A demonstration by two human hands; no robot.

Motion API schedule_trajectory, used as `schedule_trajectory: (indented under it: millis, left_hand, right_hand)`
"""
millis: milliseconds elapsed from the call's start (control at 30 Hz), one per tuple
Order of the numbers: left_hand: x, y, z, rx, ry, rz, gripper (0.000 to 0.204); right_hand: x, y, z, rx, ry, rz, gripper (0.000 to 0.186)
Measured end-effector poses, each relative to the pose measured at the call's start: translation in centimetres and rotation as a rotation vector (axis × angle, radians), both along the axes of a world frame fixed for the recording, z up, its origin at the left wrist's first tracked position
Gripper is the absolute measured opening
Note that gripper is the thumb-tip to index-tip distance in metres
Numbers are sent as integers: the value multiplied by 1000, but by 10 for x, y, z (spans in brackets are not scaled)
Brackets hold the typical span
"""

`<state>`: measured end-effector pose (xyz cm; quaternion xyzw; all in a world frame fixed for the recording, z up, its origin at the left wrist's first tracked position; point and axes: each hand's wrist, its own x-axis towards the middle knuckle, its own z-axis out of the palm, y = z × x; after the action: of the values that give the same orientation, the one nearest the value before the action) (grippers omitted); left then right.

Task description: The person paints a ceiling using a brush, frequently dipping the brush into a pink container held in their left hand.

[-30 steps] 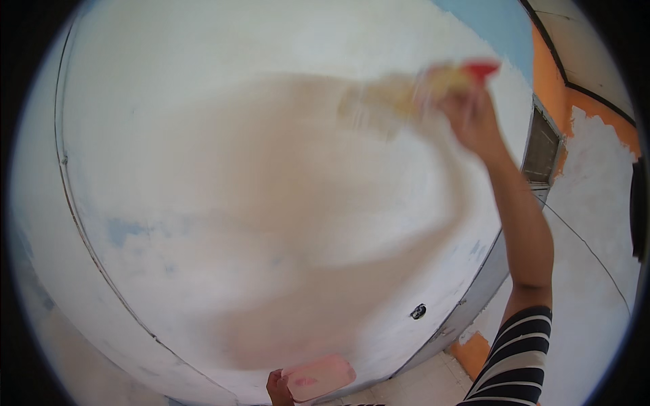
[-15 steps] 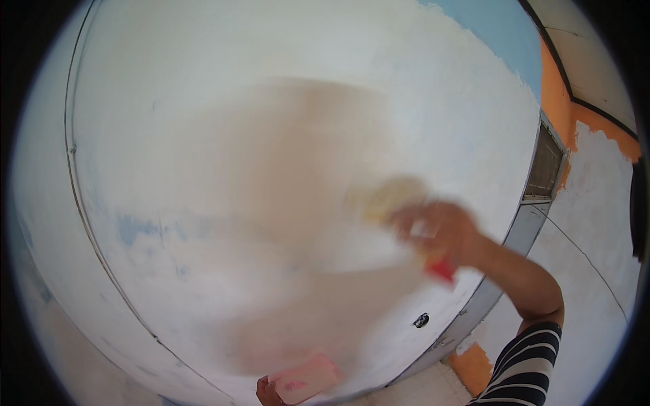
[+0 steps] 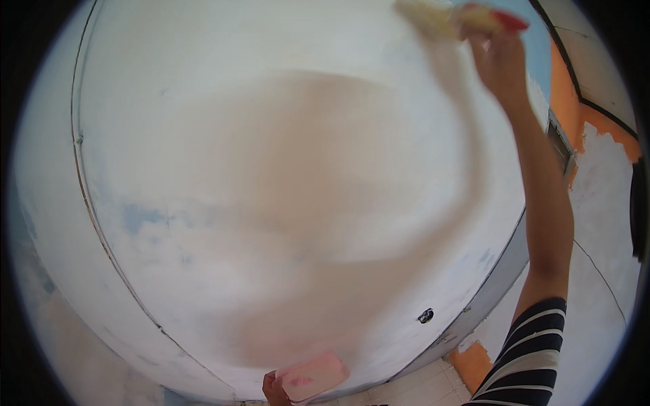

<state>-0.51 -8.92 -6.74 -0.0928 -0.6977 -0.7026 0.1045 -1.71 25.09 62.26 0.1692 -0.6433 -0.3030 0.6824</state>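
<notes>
High on the wall at the upper right, my right hand (image 3: 497, 57) grips a wide paintbrush (image 3: 433, 19), its arm stretched up. The brush is smeared by motion; its pale yellowish bristles point left against or close to the white-coated wall (image 3: 203, 135), and a red handle end sticks out on the right. Low in the view, my left hand (image 3: 273, 388) holds a pink plastic container (image 3: 318, 374) by its left edge. Pink shows through whitish paint inside it. Most of the left hand's fingers are hidden behind the container.
A cable (image 3: 105, 237) runs down the wall's left side. A dark wall socket hole (image 3: 425, 316) lies low on the right. Past a grey door frame (image 3: 497, 274) stands an orange and white wall (image 3: 596, 196). Floor tiles (image 3: 420, 386) show below.
My right hand has swept the brush upward and a little right, from mid-wall to the top of the view. My left hand and the container have shifted only slightly right.
</notes>
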Motion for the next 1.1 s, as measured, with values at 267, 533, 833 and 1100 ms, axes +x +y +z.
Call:
schedule_trajectory:
  millis: [267,533,833,1100]
  left_hand:
    - [7,-12,-2,-49,78,123,42]
    - [23,-16,41,10,-138,131,27]
    - [8,-19,-8,662,-277,8,36]
    - [11,-3,-7,626,-357,-75,36]
  right_hand:
    - [-8,-92,-206,93,-1256,327,23]
    - [2,-6,13,-146,-113,516,7]
    - [-1,-83,-170,152,-727,401,37]
    - [-16,-33,-84,-653,-973,749,32]
